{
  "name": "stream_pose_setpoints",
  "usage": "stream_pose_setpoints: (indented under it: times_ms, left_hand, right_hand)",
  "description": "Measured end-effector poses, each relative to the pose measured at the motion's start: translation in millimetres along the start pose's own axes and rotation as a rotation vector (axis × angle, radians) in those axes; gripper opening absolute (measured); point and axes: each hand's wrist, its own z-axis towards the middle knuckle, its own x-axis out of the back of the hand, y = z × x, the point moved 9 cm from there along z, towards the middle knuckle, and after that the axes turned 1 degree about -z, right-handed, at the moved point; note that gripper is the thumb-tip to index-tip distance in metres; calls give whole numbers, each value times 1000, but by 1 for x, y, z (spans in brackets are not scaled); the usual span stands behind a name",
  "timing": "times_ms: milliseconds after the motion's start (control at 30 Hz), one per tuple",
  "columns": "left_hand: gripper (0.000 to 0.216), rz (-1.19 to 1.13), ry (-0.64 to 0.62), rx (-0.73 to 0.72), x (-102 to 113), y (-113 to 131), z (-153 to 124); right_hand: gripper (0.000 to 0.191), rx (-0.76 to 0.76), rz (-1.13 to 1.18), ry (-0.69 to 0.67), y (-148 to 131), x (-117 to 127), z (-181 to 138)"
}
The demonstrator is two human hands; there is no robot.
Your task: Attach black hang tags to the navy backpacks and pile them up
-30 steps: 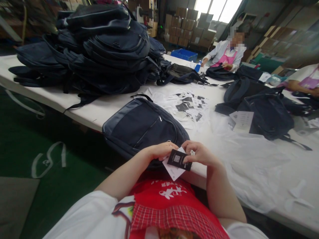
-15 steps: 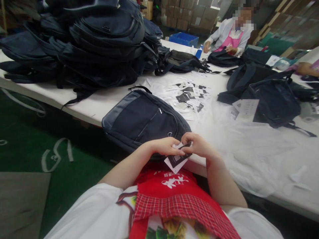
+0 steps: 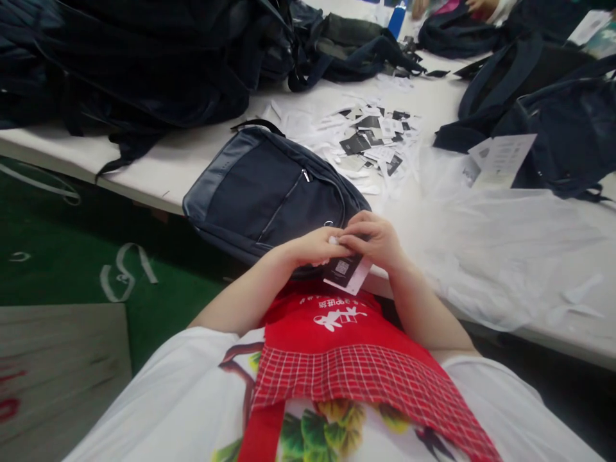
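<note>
A dark blue backpack lies on its back at the table's near edge, its lower right end beside my hands. My left hand and my right hand meet in front of it, fingers pinched together. Between them hang tags, one black with a printed code and a white one behind it. Both hands grip these tags near their top. The top of the tags and any cord are hidden by my fingers. A small white bit shows at the left fingers.
Loose black and white tags are strewn beyond the backpack. A heap of dark backpacks fills the left, with another backpack at the right. Thin white plastic sheeting covers the table's right side. A co-worker's hand shows at the far side.
My view has tilted down, so the far room has left the picture. My hands have drawn closer together over the tags, covering their upper part; the tags have turned slightly.
</note>
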Motion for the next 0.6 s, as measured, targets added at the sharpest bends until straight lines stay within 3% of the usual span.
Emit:
stream_pose_setpoints:
  times_ms: [167, 300, 400, 500, 600]
  left_hand:
    - [20, -336, 71, 113, -6, -17, 5]
    - [43, -371, -95, 63, -11, -1, -2]
    - [54, -360, -158, 35, -3, 10, -12]
    - [64, -345, -186, 24, 4, 17, -20]
    - [74, -338, -235, 28, 2, 20, -25]
  right_hand:
    - [17, -33, -1, 216, 6, 8, -7]
    - [30, -127, 168, 216, 34, 30, -6]
    - [25, -132, 256, 158, 44, 47, -6]
    - [28, -38, 128, 60, 34, 50, -8]
    - [27, 36, -72, 49, 21, 48, -9]
